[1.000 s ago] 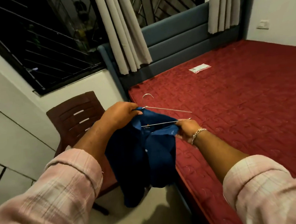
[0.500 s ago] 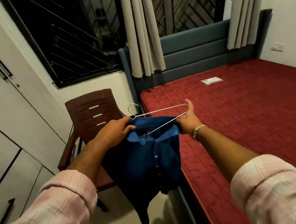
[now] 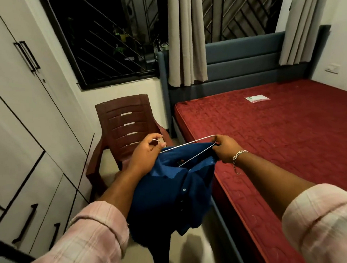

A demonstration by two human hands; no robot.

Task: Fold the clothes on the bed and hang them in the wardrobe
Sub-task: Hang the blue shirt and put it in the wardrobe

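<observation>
There is one view only, worn on the person's head, looking forward and down past both forearms. It stands close beside the bed (image 3: 282,144), facing its headboard (image 3: 246,64), the wardrobe (image 3: 14,122) left of it.

No text, label, brand, number or sign can be read anywhere in the head view. The one thing that may carry print is a small white packet (image 3: 257,98) lying on the red mattress (image 3: 292,143), well beyond the right hand (image 3: 224,148) that grips the wire hanger (image 3: 192,150), and its markings are too small and blurred to make out. The blue shirt (image 3: 179,192) held on that hanger between the two hands shows no legible tag, and the wardrobe doors (image 3: 14,122) off to the side of the left hand (image 3: 147,151) bear no writing.
</observation>
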